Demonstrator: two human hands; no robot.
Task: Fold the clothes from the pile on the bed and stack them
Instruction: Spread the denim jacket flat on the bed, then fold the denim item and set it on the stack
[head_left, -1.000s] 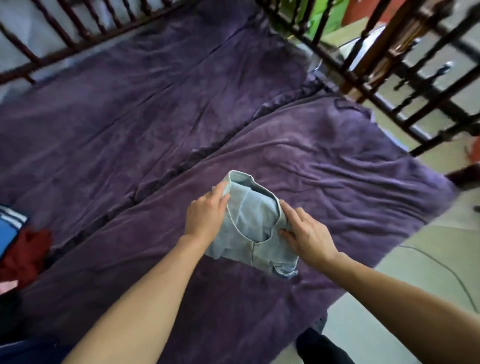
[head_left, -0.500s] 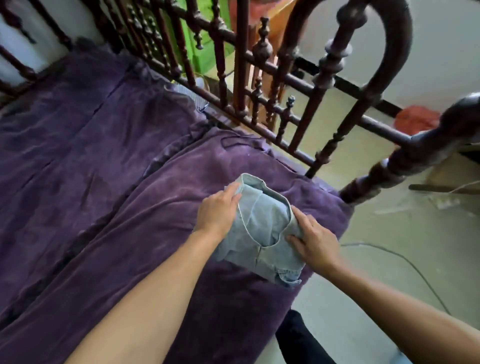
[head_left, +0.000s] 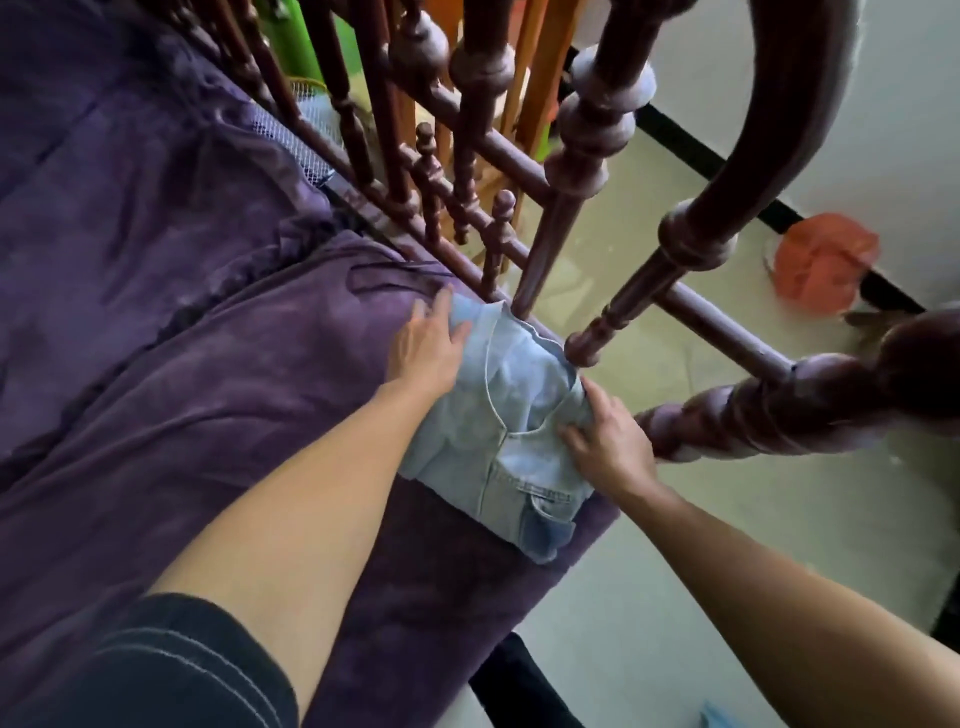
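Note:
A folded light-blue denim garment (head_left: 511, 421) lies on the purple blanket (head_left: 208, 364) at the bed's corner, its far edge against the wooden footboard spindles (head_left: 540, 260). My left hand (head_left: 428, 348) rests against its left edge, fingers stretched out and thumb on the denim. Across from it, my right hand (head_left: 613, 447) holds the right edge, thumb on top and fingers down the side. The clothes pile is out of view.
The dark turned-wood footboard (head_left: 779, 400) runs close along the garment's far and right sides. Past it are a pale floor (head_left: 675, 571), an orange bundle (head_left: 826, 260) by the wall, and green and orange furniture behind the rails.
Both hands carried the folded denim from the middle of the bed to the corner by the footboard, and it now sits on the blanket. My view turned right, and the pile left the frame.

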